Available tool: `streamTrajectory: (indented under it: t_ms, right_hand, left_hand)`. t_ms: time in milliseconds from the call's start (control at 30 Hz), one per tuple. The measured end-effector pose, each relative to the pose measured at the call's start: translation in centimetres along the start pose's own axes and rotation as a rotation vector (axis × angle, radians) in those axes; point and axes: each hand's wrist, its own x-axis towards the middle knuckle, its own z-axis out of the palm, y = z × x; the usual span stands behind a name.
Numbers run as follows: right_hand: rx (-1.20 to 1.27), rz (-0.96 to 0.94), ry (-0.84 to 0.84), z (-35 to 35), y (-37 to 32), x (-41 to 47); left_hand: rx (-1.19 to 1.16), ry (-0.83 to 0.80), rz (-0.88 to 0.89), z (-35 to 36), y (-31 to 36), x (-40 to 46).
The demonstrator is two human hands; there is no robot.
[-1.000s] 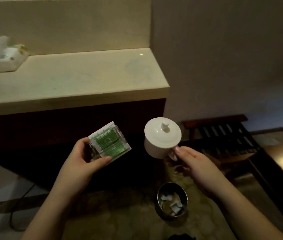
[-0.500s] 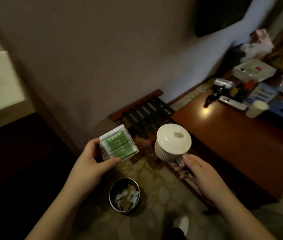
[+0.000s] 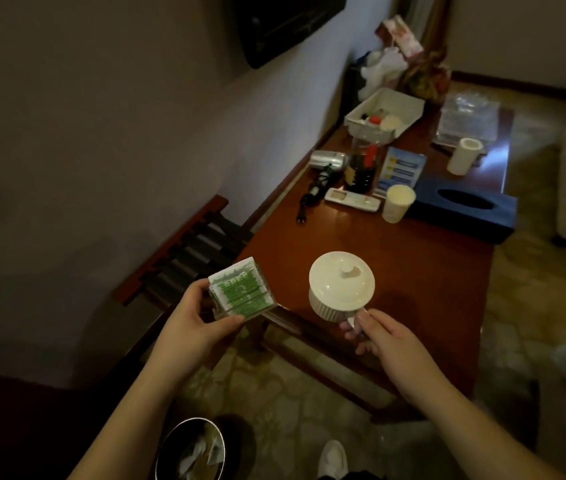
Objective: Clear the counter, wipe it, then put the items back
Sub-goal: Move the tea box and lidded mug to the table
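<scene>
Carrying a lidded cup (image 3: 341,286) and a clear box of tea packets (image 3: 242,293) over the near end of the wooden table (image 3: 413,271).

I have the cup by its handle, pinched between thumb and fingers of my right hand (image 3: 387,336); it hangs just above the tabletop, lid seated on top. It looks like glazed ceramic, so I judge it fairly heavy, slick and breakable, and the loose lid could slide if I tip it; I'd keep it level, or steady the ribbed wall underneath. My left hand (image 3: 189,327) is closed around the box, thumb on the near edge, fingers behind. That should be light and stiff, best gripped by its side walls. Farther along sit a paper cup (image 3: 398,203), a remote (image 3: 352,200) and a blue tissue box (image 3: 465,211); a bin (image 3: 189,448) stands on the floor below.
</scene>
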Motion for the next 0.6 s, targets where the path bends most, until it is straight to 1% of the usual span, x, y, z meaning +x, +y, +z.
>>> streamTrajectory:
  t_ms: [100, 233, 600]
  right_hand:
    - [0.025, 0.032, 0.054, -2.6, 1.1, 2.1]
    - [0.045, 0.084, 0.118, -4.0, 2.4, 4.6]
    - [0.275, 0.219, 0.191, -3.3, 3.4, 11.9]
  left_hand:
    - [0.083, -0.04, 0.002, 2.6, 1.1, 3.8]
    - [0.178, -0.104, 0.021, 5.3, 2.6, 8.1]
    - [0.324, -0.334, 0.046, 9.7, 2.6, 21.5]
